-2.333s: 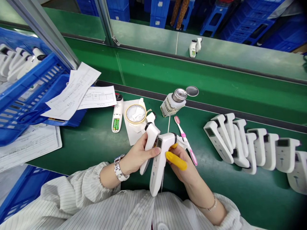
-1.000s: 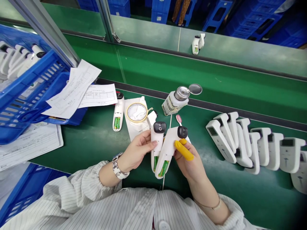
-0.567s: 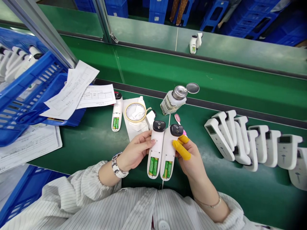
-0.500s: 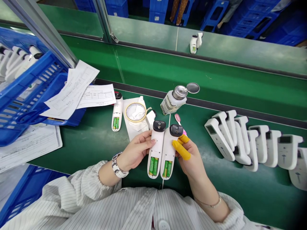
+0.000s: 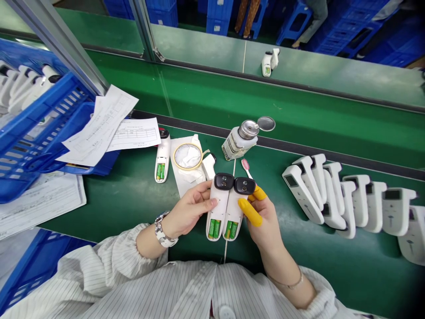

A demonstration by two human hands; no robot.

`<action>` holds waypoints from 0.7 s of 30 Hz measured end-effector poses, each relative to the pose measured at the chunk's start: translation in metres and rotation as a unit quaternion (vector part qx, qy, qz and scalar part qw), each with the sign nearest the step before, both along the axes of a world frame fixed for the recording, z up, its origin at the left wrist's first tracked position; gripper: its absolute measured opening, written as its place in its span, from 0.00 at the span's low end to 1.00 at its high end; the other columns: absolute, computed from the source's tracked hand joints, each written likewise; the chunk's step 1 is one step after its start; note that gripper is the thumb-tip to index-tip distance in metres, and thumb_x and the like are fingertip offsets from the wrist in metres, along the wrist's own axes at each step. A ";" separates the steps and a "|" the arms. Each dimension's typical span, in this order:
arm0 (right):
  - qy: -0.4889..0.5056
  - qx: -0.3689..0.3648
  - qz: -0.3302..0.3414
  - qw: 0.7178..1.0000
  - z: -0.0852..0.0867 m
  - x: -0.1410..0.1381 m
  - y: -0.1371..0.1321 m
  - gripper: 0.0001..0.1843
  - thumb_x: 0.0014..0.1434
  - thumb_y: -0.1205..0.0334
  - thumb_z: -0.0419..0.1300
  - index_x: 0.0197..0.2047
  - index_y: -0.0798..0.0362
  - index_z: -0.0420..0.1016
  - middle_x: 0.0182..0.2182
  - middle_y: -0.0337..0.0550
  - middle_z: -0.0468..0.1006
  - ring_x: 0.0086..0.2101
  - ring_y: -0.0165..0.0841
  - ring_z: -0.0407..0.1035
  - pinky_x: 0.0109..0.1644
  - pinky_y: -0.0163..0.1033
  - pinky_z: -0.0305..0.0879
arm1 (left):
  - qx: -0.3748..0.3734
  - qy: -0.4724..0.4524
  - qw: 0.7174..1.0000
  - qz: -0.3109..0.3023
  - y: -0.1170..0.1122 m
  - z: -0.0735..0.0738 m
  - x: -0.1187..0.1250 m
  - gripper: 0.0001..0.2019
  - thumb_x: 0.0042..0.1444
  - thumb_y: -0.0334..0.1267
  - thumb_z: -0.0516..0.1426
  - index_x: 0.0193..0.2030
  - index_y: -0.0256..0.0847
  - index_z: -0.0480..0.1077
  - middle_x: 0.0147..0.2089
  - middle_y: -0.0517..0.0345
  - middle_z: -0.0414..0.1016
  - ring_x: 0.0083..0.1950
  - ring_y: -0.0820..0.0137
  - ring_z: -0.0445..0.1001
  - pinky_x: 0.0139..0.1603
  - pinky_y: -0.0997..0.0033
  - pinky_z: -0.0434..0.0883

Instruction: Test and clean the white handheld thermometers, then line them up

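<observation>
My left hand (image 5: 191, 208) is closed on a white infrared thermometer (image 5: 217, 206), its thumb lying on the casing. A second white thermometer (image 5: 233, 208) is gripped by my right hand (image 5: 262, 217), which wears yellow finger cots. The two stand side by side, touching, with black sensor heads up and open battery bays showing green batteries (image 5: 214, 229). Behind them lie another white thermometer (image 5: 208, 166), partly hidden, and a pink-and-white toothbrush (image 5: 245, 166). A thermometer with batteries showing (image 5: 162, 155) rests on the left of the green bench.
Several white thermometers (image 5: 360, 199) lie in a row on the right. A pump bottle (image 5: 239, 139) with its lid up stands behind my hands, near a tape roll (image 5: 187, 156). Papers (image 5: 99, 128) and blue baskets (image 5: 49, 119) fill the left. Beyond runs a green conveyor belt (image 5: 212, 97).
Both thermometers have tilted slightly, their heads turning more toward me, and the heads are now pressed together and level. A person's leg across the belt has shifted.
</observation>
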State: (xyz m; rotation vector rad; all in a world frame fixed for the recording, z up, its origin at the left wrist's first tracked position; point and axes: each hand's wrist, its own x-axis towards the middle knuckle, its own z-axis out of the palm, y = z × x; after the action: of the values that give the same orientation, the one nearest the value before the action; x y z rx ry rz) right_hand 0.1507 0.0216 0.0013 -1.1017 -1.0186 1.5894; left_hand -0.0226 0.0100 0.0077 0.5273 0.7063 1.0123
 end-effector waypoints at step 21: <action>0.133 -0.183 -0.125 0.966 0.007 -0.002 0.004 0.19 0.49 0.45 0.63 0.38 0.49 0.72 0.29 0.40 0.77 0.29 0.33 0.71 0.36 0.39 0.70 | -0.076 -0.190 0.978 -0.041 0.002 0.004 0.001 0.19 0.62 0.35 0.47 0.60 0.47 0.58 0.57 0.48 0.67 0.56 0.58 0.68 0.57 0.50 0.62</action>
State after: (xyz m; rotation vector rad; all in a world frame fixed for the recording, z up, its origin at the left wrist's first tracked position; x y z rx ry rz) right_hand 0.1487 0.0258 0.0086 -1.1678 -0.3970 1.6984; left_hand -0.0219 0.0120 0.0117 0.2179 0.4110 0.9383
